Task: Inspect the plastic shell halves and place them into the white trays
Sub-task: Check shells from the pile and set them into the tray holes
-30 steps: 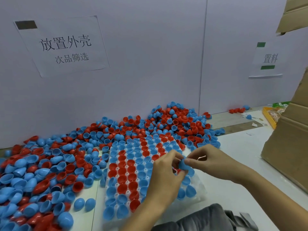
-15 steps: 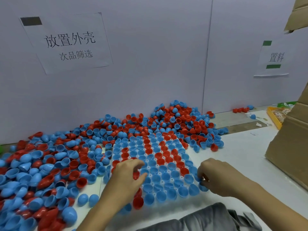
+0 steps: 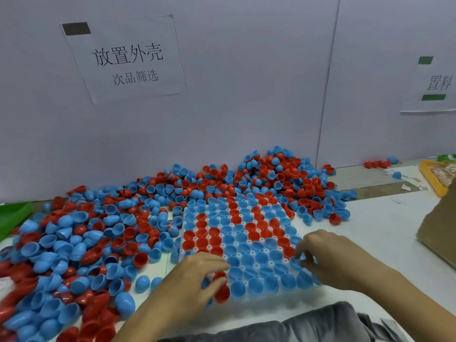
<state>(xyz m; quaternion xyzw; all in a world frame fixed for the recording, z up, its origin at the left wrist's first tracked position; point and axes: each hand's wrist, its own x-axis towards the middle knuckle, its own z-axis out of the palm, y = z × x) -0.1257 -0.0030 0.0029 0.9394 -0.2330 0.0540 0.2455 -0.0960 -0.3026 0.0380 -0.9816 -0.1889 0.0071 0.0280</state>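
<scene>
A white tray point(image 3: 256, 299) lies in front of me, its pockets filled with blue and red shell halves, open sides up. My left hand point(image 3: 195, 280) rests on the tray's near left corner, thumb and forefinger pinching a red shell half point(image 3: 220, 276) that sits in a pocket. My right hand point(image 3: 330, 257) is at the tray's right edge, its fingertips closed on a blue shell half point(image 3: 294, 261) there. A big loose pile of blue and red shell halves point(image 3: 98, 243) spreads to the left of the tray and behind it.
A cardboard box point(image 3: 439, 233) stands at the right. An orange tray point(image 3: 434, 176) and a few stray shells lie at the back right, a green bin point(image 3: 12, 215) at the far left. Paper signs hang on the white wall. Grey cloth point(image 3: 296, 324) lies at the near edge.
Both hands held one blue shell half above the tray a second ago. They have since parted and come down, the left to the near left corner, the right to the right edge.
</scene>
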